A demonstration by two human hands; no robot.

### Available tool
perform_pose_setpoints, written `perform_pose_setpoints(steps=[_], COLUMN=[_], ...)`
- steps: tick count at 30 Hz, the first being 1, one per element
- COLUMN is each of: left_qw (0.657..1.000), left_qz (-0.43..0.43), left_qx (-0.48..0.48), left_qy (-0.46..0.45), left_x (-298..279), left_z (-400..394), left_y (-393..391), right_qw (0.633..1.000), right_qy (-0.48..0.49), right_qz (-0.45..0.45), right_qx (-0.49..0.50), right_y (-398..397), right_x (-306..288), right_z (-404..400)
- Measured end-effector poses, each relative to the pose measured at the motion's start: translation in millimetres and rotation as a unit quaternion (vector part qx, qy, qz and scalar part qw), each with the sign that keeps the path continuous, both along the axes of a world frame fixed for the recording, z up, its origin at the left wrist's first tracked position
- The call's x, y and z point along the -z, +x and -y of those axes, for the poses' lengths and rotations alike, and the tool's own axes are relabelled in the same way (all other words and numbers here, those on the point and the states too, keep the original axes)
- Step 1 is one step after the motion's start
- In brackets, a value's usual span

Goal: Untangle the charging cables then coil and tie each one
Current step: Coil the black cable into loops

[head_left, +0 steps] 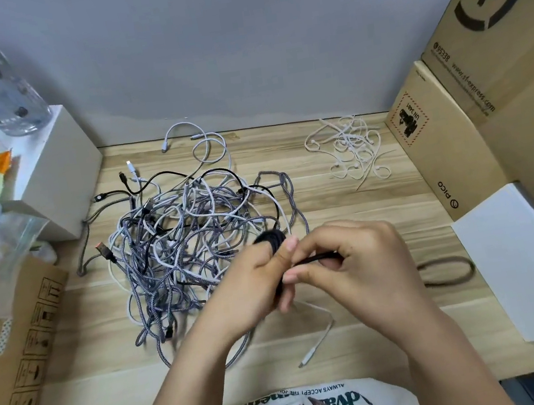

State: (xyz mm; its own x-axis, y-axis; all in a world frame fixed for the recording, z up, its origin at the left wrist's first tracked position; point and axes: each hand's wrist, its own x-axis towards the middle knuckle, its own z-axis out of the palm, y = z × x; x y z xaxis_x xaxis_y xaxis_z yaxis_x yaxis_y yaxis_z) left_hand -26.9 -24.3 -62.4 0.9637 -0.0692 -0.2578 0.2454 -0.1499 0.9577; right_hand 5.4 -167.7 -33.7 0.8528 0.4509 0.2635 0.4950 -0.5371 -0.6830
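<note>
**Black cable coiled between my hands**

My left hand (pixel 253 284) grips a black cable (pixel 272 238) wound into a small bundle, its loops showing above my fingers. My right hand (pixel 347 259) pinches the loose end of that same cable between thumb and fingers, just right of the bundle, so both hands meet over the near middle of the wooden table (pixel 344 197).

Just left of and beyond my hands lies the tangled heap of cables (pixel 188 241), grey braided, white and black strands all crossing one another. One white cable end (pixel 318 343) trails out near me, below my hands. Far right on the table sits a loose pile of white ties (pixel 351 151). A dark coiled loop (pixel 447 271) lies flat to the right of my right hand, beside a white box (pixel 524 264).
</note>
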Motion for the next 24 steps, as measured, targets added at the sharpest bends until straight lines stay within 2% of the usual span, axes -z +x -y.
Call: perform_pose_setpoints(steps=[2,5,7,9,11,13,18,21,24], left_qw=[0.997,0.964,0.911,0.831,0.758,0.731,0.752,0.795,0.872], left_qz=[-0.040,-0.078,-0.091,-0.072,-0.038,-0.013,0.022,0.054,0.116], left_qx=[0.026,0.096,0.170,0.227,0.241,0.215,0.104,-0.006,-0.155], left_qy=[-0.060,-0.237,-0.365,-0.503,-0.605,-0.648,-0.650,-0.604,-0.450], left_x=[0.2,1.3,-0.2,-2.4,-6.0,-10.2,-17.3,-22.3,-12.2], left_z=[-3.6,-12.1,-18.5,-22.8,-24.8,-24.3,-21.8,-21.6,-12.6], left_y=[-3.7,-8.4,-9.1,-8.0,-6.7,-5.0,-6.0,-4.5,4.9], right_qw=[0.998,0.993,0.990,0.990,0.989,0.986,0.984,0.988,0.978], right_qy=[0.057,0.107,0.123,0.121,0.118,0.121,0.091,0.013,-0.099], right_qz=[-0.013,-0.043,-0.064,-0.065,-0.081,-0.108,-0.154,-0.149,-0.166], right_qx=[0.010,0.006,-0.016,-0.024,-0.022,-0.021,-0.025,-0.042,-0.081], right_y=[3.5,7.7,9.4,12.1,15.6,16.2,8.6,2.7,-1.9], right_x=[-2.0,-0.8,1.9,5.8,10.4,13.3,17.1,21.8,26.4], right_z=[4.0,7.5,5.3,3.2,2.6,1.8,-5.1,-11.5,-14.5])
